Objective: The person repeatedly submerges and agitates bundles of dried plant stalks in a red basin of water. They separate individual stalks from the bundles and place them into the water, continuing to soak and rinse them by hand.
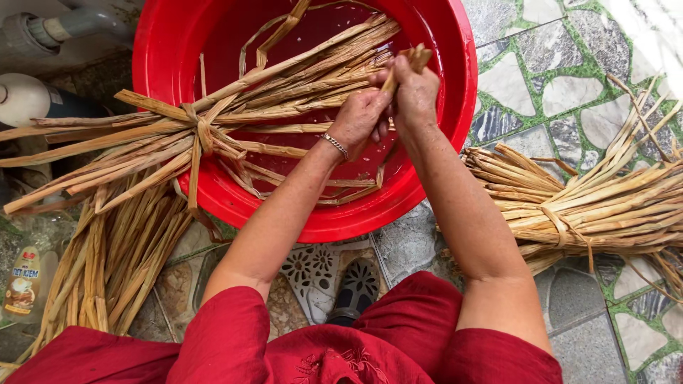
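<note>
Floor: irregular grey and white stone pieces set in green grout. Tied bundle of dry tan leaf strips lies on it at right, knotted round its middle with one strip, ends fanning toward the upper right. Loose pile of the same strips lies at lower left, partly under the basin's edge. Small bottle with yellow label lies at far left edge, just beside that pile. White rounded container at upper left, next to a dark object. Grey pipe runs along the top left corner. Perforated grey and white slipper sits on the floor at bottom centre.
</note>
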